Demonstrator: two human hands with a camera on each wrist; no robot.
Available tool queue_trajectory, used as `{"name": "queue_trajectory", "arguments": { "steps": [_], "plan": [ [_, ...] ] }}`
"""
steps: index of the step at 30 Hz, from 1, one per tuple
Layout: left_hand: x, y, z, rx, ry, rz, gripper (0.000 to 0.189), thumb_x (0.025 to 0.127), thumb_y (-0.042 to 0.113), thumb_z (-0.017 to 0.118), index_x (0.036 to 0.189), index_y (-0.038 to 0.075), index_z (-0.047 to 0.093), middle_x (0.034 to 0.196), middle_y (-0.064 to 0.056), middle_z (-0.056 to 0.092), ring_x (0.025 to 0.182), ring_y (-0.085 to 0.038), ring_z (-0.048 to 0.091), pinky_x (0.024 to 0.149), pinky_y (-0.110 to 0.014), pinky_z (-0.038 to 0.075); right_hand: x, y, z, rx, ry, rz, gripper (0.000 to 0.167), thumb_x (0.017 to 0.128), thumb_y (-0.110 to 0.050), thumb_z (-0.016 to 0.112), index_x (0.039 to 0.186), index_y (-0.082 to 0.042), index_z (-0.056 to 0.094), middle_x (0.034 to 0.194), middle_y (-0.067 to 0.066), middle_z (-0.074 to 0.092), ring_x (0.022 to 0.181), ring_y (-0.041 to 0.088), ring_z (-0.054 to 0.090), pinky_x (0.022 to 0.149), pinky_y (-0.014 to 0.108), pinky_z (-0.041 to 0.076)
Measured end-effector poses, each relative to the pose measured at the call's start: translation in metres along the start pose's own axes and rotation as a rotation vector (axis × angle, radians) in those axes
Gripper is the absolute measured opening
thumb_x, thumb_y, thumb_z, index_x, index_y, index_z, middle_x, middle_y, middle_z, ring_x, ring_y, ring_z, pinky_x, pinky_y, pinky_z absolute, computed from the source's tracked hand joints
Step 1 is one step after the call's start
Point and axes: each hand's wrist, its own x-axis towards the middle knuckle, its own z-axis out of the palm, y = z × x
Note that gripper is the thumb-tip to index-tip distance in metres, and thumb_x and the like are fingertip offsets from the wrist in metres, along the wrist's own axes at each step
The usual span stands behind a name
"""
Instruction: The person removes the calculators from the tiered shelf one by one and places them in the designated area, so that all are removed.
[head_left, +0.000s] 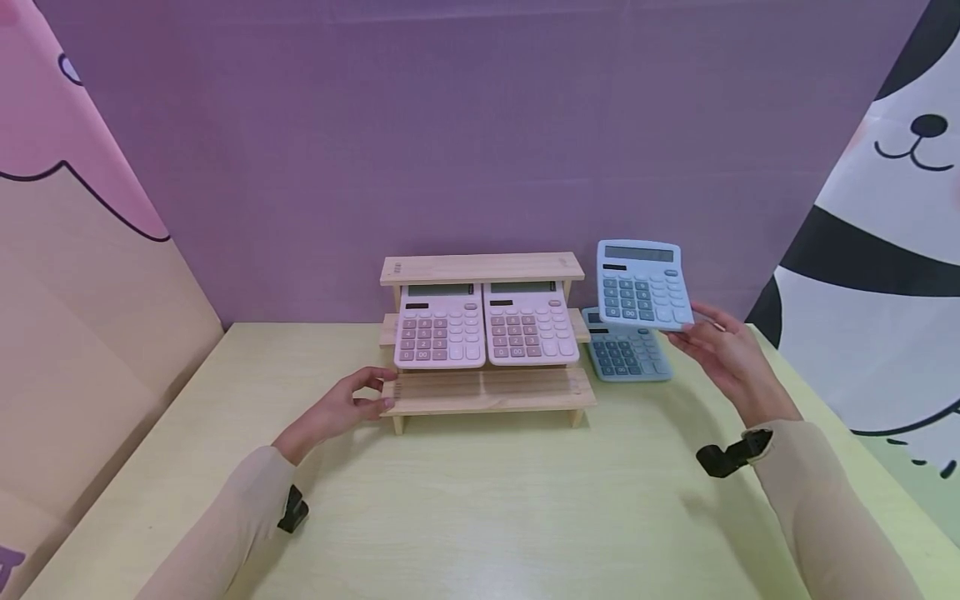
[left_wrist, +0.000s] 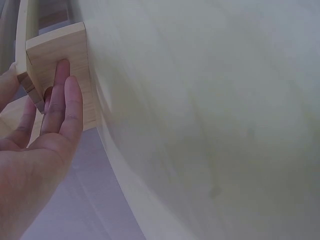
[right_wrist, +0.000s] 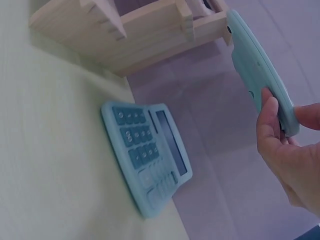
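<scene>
My right hand [head_left: 723,354] pinches a light blue calculator [head_left: 643,283] by its lower right corner, holding it up to the right of a stepped wooden rack [head_left: 487,393]. In the right wrist view the thumb is on one face and the fingers [right_wrist: 270,117] on the other. A second blue calculator [right_wrist: 145,160] lies on the table below it, partly covered in the head view. My left hand [head_left: 348,400] grips the left end of the rack's lowest shelf, fingers [left_wrist: 57,107] under the board. Two pink calculators [head_left: 440,329] lean side by side on the middle tier.
The rack stands at the back of a pale wooden table [head_left: 450,508], close to a purple backdrop [head_left: 480,133]. Its top shelf [head_left: 483,267] and lowest shelf carry nothing. Printed cloth panels with a panda [head_left: 885,333] and a pink figure flank the table.
</scene>
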Motion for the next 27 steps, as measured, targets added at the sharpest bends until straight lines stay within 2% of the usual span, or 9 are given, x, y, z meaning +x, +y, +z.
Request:
{"name": "queue_trajectory", "arguments": {
  "steps": [8,13,20,27],
  "plan": [
    [0.001,-0.002,-0.001,-0.013,-0.006,-0.003,0.051,0.088,0.019,0.061,0.133,0.006,0.04,0.12,-0.02,0.038,0.097,-0.027,0.057,0.084,-0.035,0.054,-0.001,0.009,-0.018,-0.019,-0.019,-0.005,0.064,0.091,0.004,0.047,0.146,-0.008,0.014,0.108,0.001,0.057,0.09,0.016,0.064,0.078,0.025,0.055],
    [0.001,-0.001,-0.001,-0.014,-0.011,-0.003,0.051,0.088,0.018,0.06,0.133,0.006,0.039,0.12,-0.021,0.038,0.095,-0.026,0.057,0.085,-0.036,0.054,-0.003,0.013,-0.028,-0.053,-0.034,-0.007,0.069,0.093,0.001,0.045,0.147,-0.006,0.004,0.111,-0.001,0.054,0.092,0.014,0.063,0.079,0.024,0.054],
    [0.001,-0.002,-0.001,-0.013,-0.006,-0.003,0.051,0.088,0.018,0.061,0.132,0.006,0.04,0.12,-0.022,0.038,0.095,-0.026,0.057,0.084,-0.035,0.054,-0.004,0.016,-0.044,-0.051,0.039,0.02,0.069,0.092,0.004,0.046,0.147,-0.009,0.006,0.103,-0.003,0.059,0.088,0.014,0.064,0.076,0.024,0.055],
    [0.002,-0.003,-0.001,-0.008,-0.007,0.005,0.051,0.088,0.02,0.061,0.132,0.007,0.041,0.12,-0.021,0.038,0.097,-0.027,0.056,0.084,-0.036,0.054,-0.005,0.021,-0.06,-0.077,0.065,0.023,0.068,0.092,0.004,0.045,0.147,-0.008,0.008,0.1,-0.004,0.06,0.087,0.013,0.064,0.074,0.024,0.055]
  ]
}}
